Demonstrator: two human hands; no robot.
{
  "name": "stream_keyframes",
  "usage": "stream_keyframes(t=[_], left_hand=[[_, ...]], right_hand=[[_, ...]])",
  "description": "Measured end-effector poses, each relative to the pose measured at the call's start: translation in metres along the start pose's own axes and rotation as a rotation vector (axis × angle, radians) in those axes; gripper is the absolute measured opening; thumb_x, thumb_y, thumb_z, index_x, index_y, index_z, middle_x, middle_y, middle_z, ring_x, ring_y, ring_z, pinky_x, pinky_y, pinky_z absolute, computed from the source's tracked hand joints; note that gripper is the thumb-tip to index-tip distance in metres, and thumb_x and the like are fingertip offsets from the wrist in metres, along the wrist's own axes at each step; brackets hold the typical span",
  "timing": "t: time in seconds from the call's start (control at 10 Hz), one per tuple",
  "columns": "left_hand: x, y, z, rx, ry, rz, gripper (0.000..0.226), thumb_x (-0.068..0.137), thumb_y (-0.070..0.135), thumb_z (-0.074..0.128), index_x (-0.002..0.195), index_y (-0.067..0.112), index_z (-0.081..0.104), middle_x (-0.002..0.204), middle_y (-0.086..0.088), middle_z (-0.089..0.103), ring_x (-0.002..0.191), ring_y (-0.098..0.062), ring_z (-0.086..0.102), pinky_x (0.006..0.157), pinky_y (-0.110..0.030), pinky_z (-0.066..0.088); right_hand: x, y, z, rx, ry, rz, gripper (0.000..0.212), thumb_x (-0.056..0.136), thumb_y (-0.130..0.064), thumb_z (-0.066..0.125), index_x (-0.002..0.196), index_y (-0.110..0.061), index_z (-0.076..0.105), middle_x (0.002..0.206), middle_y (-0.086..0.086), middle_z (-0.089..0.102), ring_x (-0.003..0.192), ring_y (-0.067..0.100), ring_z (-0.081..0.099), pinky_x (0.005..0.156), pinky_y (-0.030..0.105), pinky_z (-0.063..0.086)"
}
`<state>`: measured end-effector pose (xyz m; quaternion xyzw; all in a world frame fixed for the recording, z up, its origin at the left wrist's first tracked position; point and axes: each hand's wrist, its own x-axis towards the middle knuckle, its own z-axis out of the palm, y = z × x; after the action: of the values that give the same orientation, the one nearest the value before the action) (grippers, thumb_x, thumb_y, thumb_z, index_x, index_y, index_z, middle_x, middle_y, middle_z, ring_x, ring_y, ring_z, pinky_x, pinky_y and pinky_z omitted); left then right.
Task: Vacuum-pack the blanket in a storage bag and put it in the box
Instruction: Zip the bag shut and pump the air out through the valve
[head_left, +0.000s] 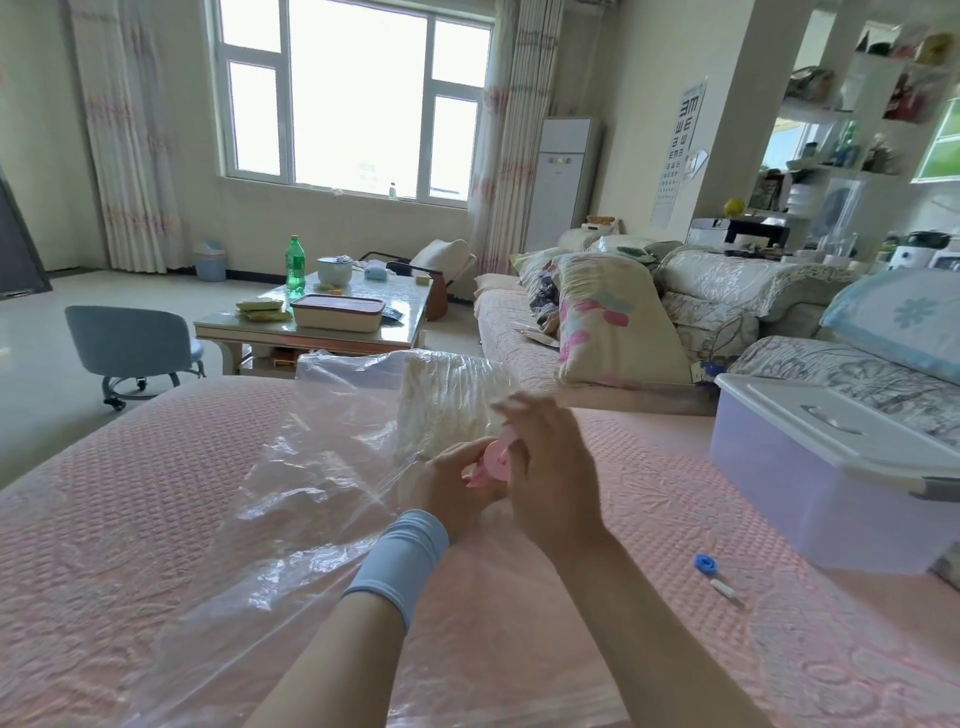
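Note:
A clear plastic storage bag (291, 499) lies spread over the pink bedcover. A folded cream blanket (441, 405) sits inside its far end. My left hand (452, 483), with a light blue wristband, and my right hand (545, 457) meet over the bag and both grip a round pink valve piece (496, 460). Whether the piece is fixed to the bag is hidden by my fingers. The translucent lilac storage box (810, 483) with a white lid stands to the right on the bed.
A blue cap and a small white stick (714, 571) lie on the bedcover (104, 519) at right. Beyond the bed are a coffee table (317, 332) with a bottle and container, a grey wheeled chair (130, 348), and a sofa (623, 322) with pillows.

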<state>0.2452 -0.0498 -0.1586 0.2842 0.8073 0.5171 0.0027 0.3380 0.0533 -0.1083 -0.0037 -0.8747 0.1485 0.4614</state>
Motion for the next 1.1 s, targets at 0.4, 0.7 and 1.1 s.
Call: stream_keyframes(t=[0.4, 0.7, 1.1], left_hand=[[0.01, -0.012, 0.003, -0.106, 0.006, 0.021, 0.054, 0.057, 0.059, 0.077, 0.109, 0.057, 0.063, 0.107, 0.023, 0.07, 0.099, -0.008, 0.068, 0.093, -0.04, 0.053], [0.005, -0.007, 0.004, -0.096, 0.027, 0.008, 0.045, 0.062, 0.057, 0.068, 0.107, 0.05, 0.065, 0.101, 0.024, 0.069, 0.098, -0.011, 0.068, 0.092, -0.041, 0.053], [0.0, 0.0, 0.004, -0.063, 0.018, 0.044, 0.04, 0.074, 0.039, 0.071, 0.113, 0.031, 0.067, 0.099, 0.016, 0.066, 0.089, -0.008, 0.062, 0.089, -0.031, 0.051]], right_hand=[[0.03, -0.02, -0.029, 0.066, 0.272, -0.192, 0.041, 0.095, -0.01, 0.042, 0.128, -0.014, 0.067, 0.134, 0.005, 0.06, 0.123, 0.019, 0.05, 0.105, 0.026, 0.04], [0.006, -0.001, -0.004, -0.058, -0.134, -0.033, 0.044, 0.089, -0.02, 0.042, 0.126, -0.022, 0.066, 0.135, -0.002, 0.06, 0.121, 0.022, 0.055, 0.101, 0.045, 0.048], [-0.01, 0.006, 0.01, -0.082, -0.266, 0.05, 0.039, 0.09, -0.014, 0.048, 0.123, -0.023, 0.066, 0.128, -0.007, 0.059, 0.116, 0.021, 0.054, 0.096, 0.043, 0.049]])
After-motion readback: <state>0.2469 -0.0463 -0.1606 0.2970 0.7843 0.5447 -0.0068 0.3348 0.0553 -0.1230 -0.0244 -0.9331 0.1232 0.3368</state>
